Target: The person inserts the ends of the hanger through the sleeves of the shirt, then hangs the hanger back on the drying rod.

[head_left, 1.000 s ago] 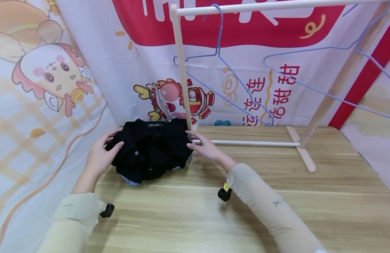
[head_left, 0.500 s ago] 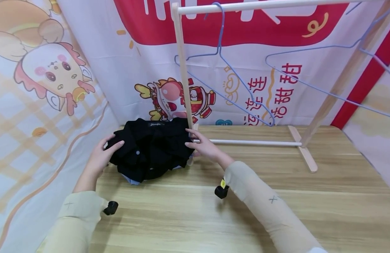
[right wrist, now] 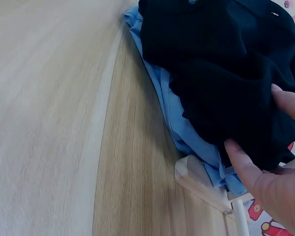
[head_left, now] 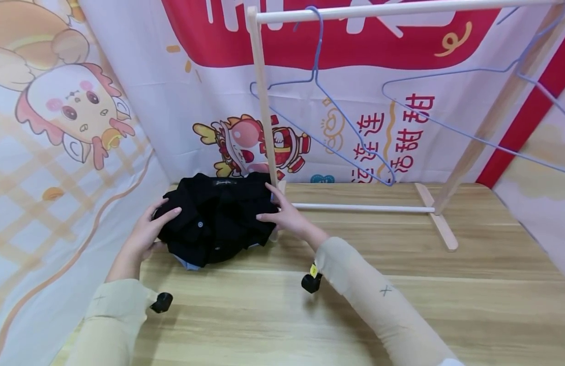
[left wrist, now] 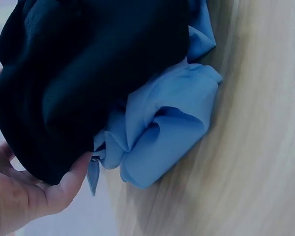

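Observation:
A bunched black shirt with small buttons and a neck label lies at the left back of the table, on top of a light blue garment. My left hand holds the black shirt's left side. In the left wrist view its thumb is in front of the cloth and fingers go behind it. My right hand touches the shirt's right side beside the rack post. Its thumb and a finger are spread apart on the black cloth in the right wrist view; its other fingers are hidden there.
A wooden clothes rack stands behind, its left post close to the shirt. Two blue wire hangers, one near the left post and another further right, hang from its bar. Printed cloth walls border the wooden table.
My right hand has shifted left, its thumb now further over the black shirt. My left hand has moved only slightly and still holds its side. The shirt stays in about the same place.

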`<state>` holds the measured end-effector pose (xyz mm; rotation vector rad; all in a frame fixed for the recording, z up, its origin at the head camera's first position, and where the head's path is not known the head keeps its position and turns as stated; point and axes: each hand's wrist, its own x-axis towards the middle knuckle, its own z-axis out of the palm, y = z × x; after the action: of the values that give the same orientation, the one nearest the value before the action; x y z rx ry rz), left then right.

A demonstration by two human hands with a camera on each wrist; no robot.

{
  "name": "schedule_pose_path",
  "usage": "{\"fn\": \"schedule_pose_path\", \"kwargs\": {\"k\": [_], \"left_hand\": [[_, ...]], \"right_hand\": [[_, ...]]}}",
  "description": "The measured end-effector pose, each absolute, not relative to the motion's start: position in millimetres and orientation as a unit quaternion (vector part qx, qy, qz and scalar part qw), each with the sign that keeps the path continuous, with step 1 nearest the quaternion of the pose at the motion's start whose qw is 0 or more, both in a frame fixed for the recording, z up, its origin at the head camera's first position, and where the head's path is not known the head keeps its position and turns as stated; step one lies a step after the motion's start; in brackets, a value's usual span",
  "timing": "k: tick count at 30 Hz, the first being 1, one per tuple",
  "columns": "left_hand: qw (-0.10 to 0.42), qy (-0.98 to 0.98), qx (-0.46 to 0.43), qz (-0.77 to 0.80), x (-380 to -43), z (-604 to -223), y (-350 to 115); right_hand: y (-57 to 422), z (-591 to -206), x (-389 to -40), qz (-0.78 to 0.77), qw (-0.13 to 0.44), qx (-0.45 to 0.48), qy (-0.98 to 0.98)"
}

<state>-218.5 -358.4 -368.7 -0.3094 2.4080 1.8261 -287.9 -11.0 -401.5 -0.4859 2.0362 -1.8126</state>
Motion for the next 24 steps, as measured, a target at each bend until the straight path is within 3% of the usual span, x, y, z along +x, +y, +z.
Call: {"fn": "schedule_pose_path", "kwargs": {"k": [7,17,24], "left_hand": [[0.079,0.774,-0.124,0.616,-218,-365,-355],[0.122,0.766,-0.074,0.627,-212,-363,-364],[0.115,0.764,-0.109,0.625,-212,-362,-365]], "right_hand": [[-14,-401,-287,-0.657,0.188,-0.169,0.710],[-17,-403,-288,-0.688,0.205,-0.151,0.679],[-17,-400,-289,-0.694,0.195,-0.144,0.678]]}}
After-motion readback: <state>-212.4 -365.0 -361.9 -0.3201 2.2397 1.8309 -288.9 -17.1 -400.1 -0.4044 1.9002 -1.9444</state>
